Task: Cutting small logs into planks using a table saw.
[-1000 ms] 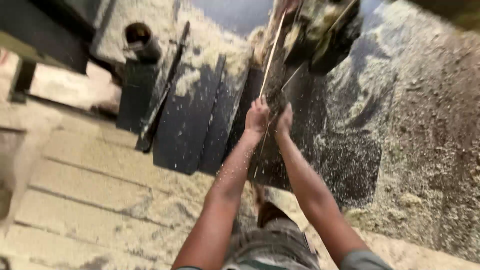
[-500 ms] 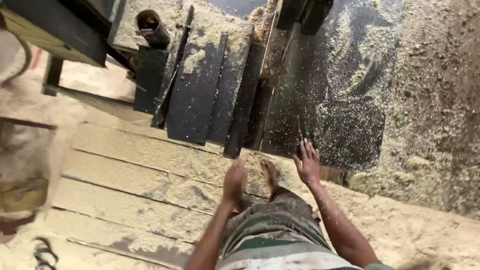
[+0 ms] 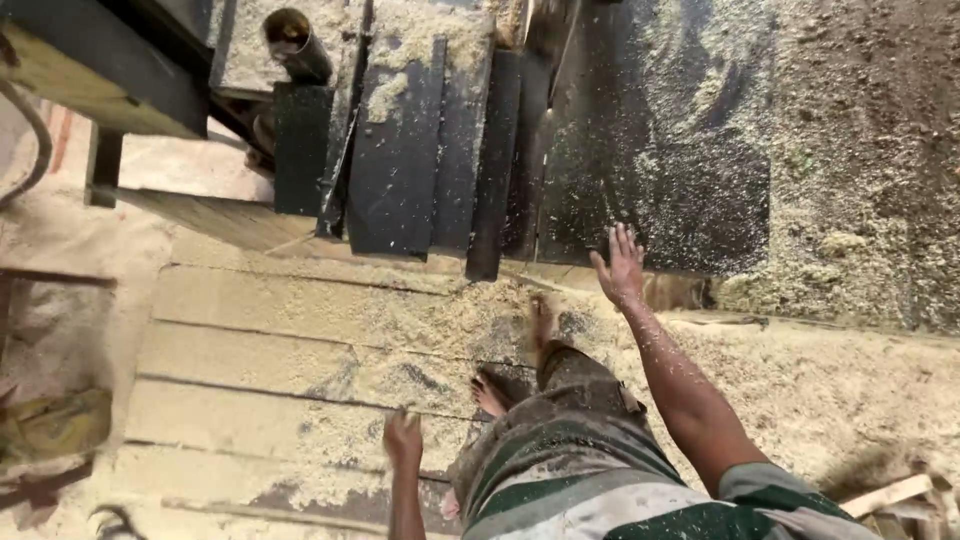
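Note:
I look down at my own body on a sawdust-covered plank floor [image 3: 300, 330]. My right hand [image 3: 620, 265] is stretched forward with fingers spread, holding nothing, just at the near edge of a dark metal machine table [image 3: 650, 150]. My left hand [image 3: 404, 438] hangs low beside my hip, fingers loosely curled and holding nothing, above the planks. My bare feet [image 3: 515, 360] stand on the planks just in front of the table's edge.
Dark metal rails and plates [image 3: 400, 150] of the machine run away from me. A short dark pipe [image 3: 295, 42] stands at the back left. Sawdust is heaped on the right [image 3: 860, 200]. A light wood offcut [image 3: 885, 495] lies at the lower right.
A second ago both hands were together far ahead, gripping a thin strip over the table. They have let go and drawn back; the left hand has dropped to my side.

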